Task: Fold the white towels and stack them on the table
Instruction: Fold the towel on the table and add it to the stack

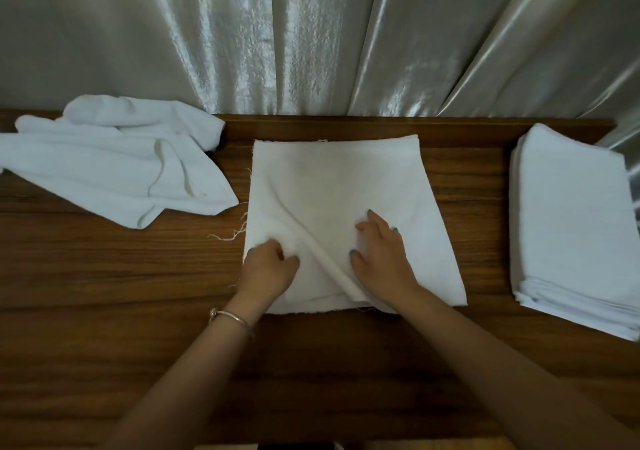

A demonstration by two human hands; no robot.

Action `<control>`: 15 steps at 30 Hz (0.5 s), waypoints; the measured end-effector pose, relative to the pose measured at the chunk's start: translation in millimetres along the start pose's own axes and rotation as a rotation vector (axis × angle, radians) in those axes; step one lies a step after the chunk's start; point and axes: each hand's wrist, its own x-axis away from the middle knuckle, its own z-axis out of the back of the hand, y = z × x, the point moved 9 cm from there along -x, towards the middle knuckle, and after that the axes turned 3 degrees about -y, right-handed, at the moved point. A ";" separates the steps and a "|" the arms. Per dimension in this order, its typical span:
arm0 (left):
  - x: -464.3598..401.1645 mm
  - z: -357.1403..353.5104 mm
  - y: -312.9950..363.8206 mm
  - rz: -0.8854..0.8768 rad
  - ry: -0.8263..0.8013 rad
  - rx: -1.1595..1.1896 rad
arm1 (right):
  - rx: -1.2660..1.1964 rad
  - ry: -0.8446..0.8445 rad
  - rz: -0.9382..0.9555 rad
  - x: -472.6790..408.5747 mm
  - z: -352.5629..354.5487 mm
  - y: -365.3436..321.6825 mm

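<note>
A white towel (339,186) lies spread on the wooden table (104,276) in front of me, with a diagonal crease running from its middle left to its near edge. My left hand (268,268) pinches the towel's near left part, fingers curled into the cloth. My right hand (382,255) rests flat on the towel right of the crease, fingers spread. A pile of unfolded white towels (114,165) lies rumpled at the left. A neat stack of folded white towels (571,228) sits at the right edge of the table.
A pale shiny curtain (311,34) hangs right behind the table's far edge. Loose threads trail from the towel's left edge. A bracelet is on my left wrist. Bare wood shows along the near side of the table.
</note>
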 end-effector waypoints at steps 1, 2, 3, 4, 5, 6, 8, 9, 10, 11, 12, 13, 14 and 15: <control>3.6 2.1 -1.8 0.003 0.022 0.065 | -0.010 -0.001 -0.008 1.4 -0.8 0.4; 7.2 4.0 -4.8 0.018 0.032 0.134 | -0.019 0.002 -0.015 2.3 -1.1 0.9; 10.7 5.1 -9.0 0.045 0.029 0.194 | -0.026 0.007 -0.023 2.7 -0.8 1.8; 14.3 6.2 -15.0 0.082 0.025 0.258 | -0.033 0.012 -0.032 3.2 0.1 3.2; 17.4 6.5 -23.0 0.127 0.020 0.339 | -0.042 0.020 -0.045 3.3 1.2 5.4; 21.6 7.4 -30.2 0.172 0.017 0.424 | -0.051 0.028 -0.058 4.1 2.5 8.3; 26.0 12.1 -44.4 0.213 0.036 0.452 | -0.068 0.034 -0.082 6.0 3.4 15.1; 26.6 15.3 -49.7 0.200 0.048 0.381 | -0.075 0.033 -0.089 6.4 3.0 18.2; 27.0 17.9 -54.7 0.183 0.062 0.317 | -0.081 0.029 -0.092 6.4 2.0 21.0; 27.0 19.9 -60.1 0.164 0.081 0.254 | -0.086 0.024 -0.091 6.2 0.9 22.9; 28.0 21.8 -64.0 0.144 0.102 0.206 | -0.091 0.019 -0.089 5.9 -0.3 24.3; 29.2 23.2 -65.6 0.118 0.124 0.155 | -0.096 0.014 -0.085 6.1 -1.3 25.3; 30.6 24.1 -65.3 0.090 0.148 0.081 | -0.094 0.011 -0.080 6.7 -1.4 25.6; 32.9 24.8 -62.5 0.062 0.168 -0.019 | -0.080 0.009 -0.069 7.9 -1.0 25.8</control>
